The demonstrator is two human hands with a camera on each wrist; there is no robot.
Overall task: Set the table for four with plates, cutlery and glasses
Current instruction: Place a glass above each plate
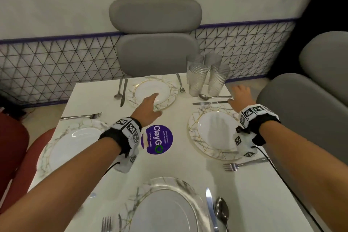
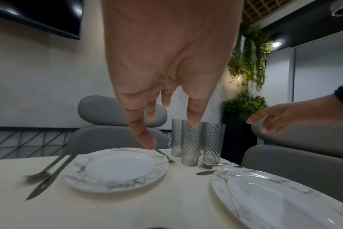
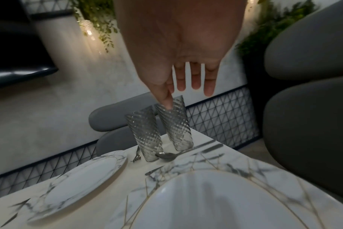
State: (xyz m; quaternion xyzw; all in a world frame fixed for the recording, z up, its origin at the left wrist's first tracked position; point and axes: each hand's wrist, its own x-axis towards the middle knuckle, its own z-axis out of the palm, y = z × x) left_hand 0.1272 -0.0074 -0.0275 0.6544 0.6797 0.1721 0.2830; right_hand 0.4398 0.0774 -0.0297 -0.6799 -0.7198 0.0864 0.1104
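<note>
Four marbled plates lie on the white table point(image 1: 184, 118): far plate point(image 1: 145, 83), right plate point(image 1: 212, 133), left plate point(image 1: 71, 145), near plate point(image 1: 165, 207). Each has cutlery beside it. Several ribbed glasses point(image 1: 205, 75) stand bunched at the far right corner, just beyond the right setting's spoon point(image 1: 212, 97) and knife point(image 1: 209, 103). My left hand point(image 1: 154, 102) hovers open over the far plate's near rim and holds nothing. My right hand point(image 1: 236, 94) is open and empty by the handle ends of that spoon and knife, right of the glasses point(image 3: 159, 131).
Grey padded chairs stand at the far side point(image 1: 156, 51) and the right point(image 1: 305, 111); a red seat point(image 1: 13, 137) is at the left. A round purple sticker point(image 1: 157, 139) marks the table's middle. A wire-mesh wall panel point(image 1: 56, 73) runs behind.
</note>
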